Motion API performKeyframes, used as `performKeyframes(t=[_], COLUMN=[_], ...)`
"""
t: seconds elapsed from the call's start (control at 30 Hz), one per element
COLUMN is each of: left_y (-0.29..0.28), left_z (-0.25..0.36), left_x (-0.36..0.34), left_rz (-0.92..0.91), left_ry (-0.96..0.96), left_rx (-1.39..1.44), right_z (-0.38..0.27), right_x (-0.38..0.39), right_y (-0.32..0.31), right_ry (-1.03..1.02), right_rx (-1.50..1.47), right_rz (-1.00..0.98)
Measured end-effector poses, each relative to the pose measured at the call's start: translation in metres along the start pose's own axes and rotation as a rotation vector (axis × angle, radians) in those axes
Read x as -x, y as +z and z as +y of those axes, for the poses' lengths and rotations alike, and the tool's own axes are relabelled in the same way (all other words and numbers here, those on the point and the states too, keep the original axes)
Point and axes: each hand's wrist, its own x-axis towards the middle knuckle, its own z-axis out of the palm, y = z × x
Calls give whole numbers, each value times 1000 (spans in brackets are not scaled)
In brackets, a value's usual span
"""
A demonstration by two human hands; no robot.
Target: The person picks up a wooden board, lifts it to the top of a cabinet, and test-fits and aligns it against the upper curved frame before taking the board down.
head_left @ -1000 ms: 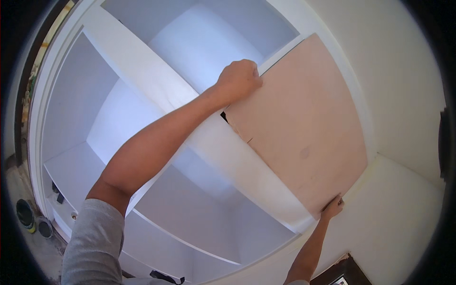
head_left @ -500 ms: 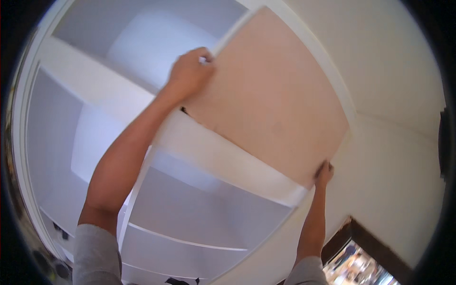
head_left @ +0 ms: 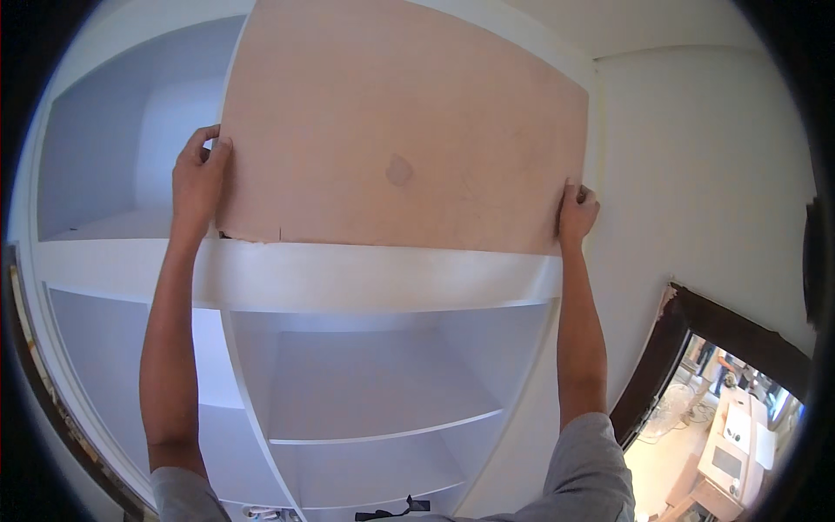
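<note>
A large pinkish-brown wooden panel covers the upper right opening of a white cabinet. Near its middle is a round dark stain, and its lower edge is a little ragged at the left corner. My left hand is closed on the panel's left edge, thumb on the front face. Lower on the opposite edge, my right hand is closed too, its thumb against the face. The fingers of both hands are partly hidden at the panel's edges. The panel's bottom lies along the top of the white crossbar.
To the left is an open upper compartment. Below the crossbar are shelves with small dark items at the bottom. A dark-framed opening at the lower right shows a fan and a desk. A cream wall stands at the right.
The view has levelled, so the cabinet and panel now look nearly straight instead of slanted. Both hands still grip the panel, which now sits flatter along the crossbar.
</note>
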Motion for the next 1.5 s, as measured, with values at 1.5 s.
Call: performKeyframes(t=[1.5], left_y=[27], left_z=[32], left_x=[-24], left_rz=[-164], left_ry=[-279], left_rx=[-344], right_z=[111], right_x=[77], right_y=[-99], right_ry=[131], right_rx=[-390], right_rz=[-338])
